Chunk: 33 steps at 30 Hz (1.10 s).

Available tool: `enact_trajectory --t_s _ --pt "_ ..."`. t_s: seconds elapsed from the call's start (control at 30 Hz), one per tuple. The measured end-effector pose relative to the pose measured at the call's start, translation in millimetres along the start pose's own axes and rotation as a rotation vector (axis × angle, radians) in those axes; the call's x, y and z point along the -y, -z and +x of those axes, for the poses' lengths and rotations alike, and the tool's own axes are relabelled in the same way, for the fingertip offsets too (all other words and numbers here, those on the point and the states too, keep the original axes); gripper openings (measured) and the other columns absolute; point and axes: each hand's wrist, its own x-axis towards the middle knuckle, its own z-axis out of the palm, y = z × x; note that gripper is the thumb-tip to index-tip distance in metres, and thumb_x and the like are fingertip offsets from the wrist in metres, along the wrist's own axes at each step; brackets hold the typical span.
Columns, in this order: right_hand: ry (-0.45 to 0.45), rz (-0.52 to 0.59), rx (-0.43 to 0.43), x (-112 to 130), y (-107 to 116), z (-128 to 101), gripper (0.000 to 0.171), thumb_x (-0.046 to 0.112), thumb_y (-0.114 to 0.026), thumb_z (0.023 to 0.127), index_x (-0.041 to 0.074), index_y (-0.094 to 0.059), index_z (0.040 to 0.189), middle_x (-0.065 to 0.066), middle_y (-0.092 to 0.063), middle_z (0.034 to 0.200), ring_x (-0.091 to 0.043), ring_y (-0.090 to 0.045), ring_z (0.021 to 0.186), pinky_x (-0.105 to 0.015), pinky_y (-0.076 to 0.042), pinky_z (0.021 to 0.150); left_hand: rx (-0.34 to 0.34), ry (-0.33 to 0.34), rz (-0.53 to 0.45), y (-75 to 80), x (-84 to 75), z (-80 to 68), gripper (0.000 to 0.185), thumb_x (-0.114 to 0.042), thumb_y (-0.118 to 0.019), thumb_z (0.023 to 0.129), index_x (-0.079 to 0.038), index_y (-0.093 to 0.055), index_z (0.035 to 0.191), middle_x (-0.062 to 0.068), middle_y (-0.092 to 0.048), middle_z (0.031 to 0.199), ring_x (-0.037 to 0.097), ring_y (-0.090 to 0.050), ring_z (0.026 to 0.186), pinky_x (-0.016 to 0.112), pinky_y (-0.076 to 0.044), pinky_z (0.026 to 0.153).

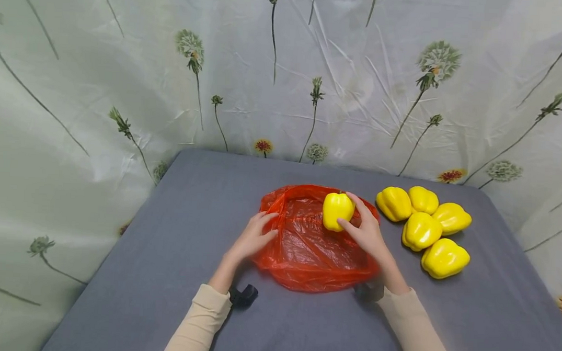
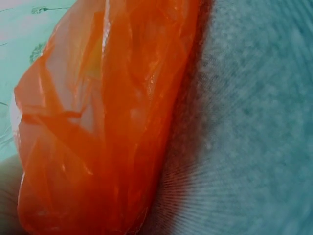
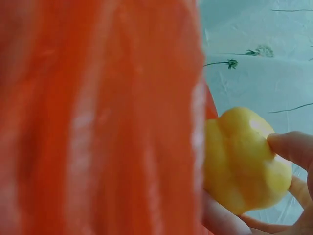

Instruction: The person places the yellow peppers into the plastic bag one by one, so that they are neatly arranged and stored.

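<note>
my right hand (image 1: 370,234) holds 1 yellow pepper (image 1: 338,211) over the red plastic bag (image 1: 306,250), with the thumb on the near side and the fingers (image 3: 292,147) curled over the far side, so the grip is firm. the pepper is above the right part of the bag, near the back edge, and i cannot tell if it already touches the plastic. my left hand (image 1: 255,237) lies on the left edge of the bag with the fingers almost straight, pressing the thin film on the grey table (image 1: 163,275). i cannot see if it pinches a layer or only rests on it.

to do this step well, i think the mouth of the bag must be open first. in the head view the bag looks quite flat, with a fold line near its left side, and i cannot find a clear opening under the pepper. so my left fingers should take only the top layer and lift it, and then the right hand can bring the pepper low and slide it in, not drop it, because the film is thin and can slip away.

5 other yellow peppers (image 1: 422,231) wait in a group on the table to the right of the bag, just beside it. the bag should stay near them, so each reach is short.
</note>
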Motion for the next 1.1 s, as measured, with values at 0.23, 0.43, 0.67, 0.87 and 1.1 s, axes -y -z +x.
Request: enact_trajectory --t_s 0.23,0.43,0.67,0.87,1.1 --pt "-0.066 0.109 0.149 10.0 -6.3 12.9 0.069 0.026 -0.061 0.091 0.022 -0.023 0.149 -0.018 -0.031 0.15 -0.039 -0.057 0.114 -0.041 -0.056 0.084 0.012 -0.021 0.0 0.2 1.6 -0.1 0.05 -0.022 -0.054 0.092 -0.008 -0.043 0.14 0.023 -0.031 0.149 0.039 -0.025 0.14 0.058 -0.027 0.111" --pt "-0.101 0.206 0.216 18.8 -16.0 26.9 0.07 0.026 -0.06 0.091 0.025 -0.021 0.149 -0.021 -0.032 0.146 -0.04 -0.053 0.119 -0.041 -0.056 0.083 -0.005 -0.032 0.011 2.5 0.2 2.2 0.049 -0.02 -0.055 0.092 -0.006 -0.045 0.138 0.024 -0.033 0.146 0.04 -0.027 0.138 0.058 -0.027 0.111" --pt "-0.074 0.259 0.28 14.6 -32.6 36.7 0.083 0.017 -0.067 0.086 0.02 -0.015 0.15 -0.021 -0.028 0.146 -0.039 -0.059 0.107 -0.042 -0.053 0.089 0.0 -0.041 0.036 0.3 0.1 1.9 0.049 -0.02 -0.057 0.091 -0.005 -0.046 0.137 0.024 -0.037 0.146 0.04 -0.027 0.139 0.056 -0.025 0.113" --pt "-0.01 0.254 0.285 14.8 -45.2 41.6 0.089 0.011 -0.072 0.081 0.018 -0.016 0.15 -0.02 -0.033 0.145 -0.036 -0.062 0.103 -0.041 -0.054 0.088 -0.005 -0.039 0.035 -0.3 0.5 0.1 0.049 -0.018 -0.056 0.091 -0.004 -0.046 0.136 0.025 -0.036 0.145 0.042 -0.025 0.139 0.059 -0.025 0.111" --pt "0.012 0.16 0.247 13.9 -48.2 43.5 0.09 0.016 -0.075 0.078 0.017 -0.02 0.149 -0.018 -0.038 0.145 -0.033 -0.062 0.105 -0.042 -0.054 0.088 0.003 -0.035 0.051 -4.6 0.4 -0.3 0.05 -0.019 -0.057 0.091 -0.005 -0.045 0.137 0.025 -0.035 0.146 0.042 -0.025 0.139 0.06 -0.026 0.111"
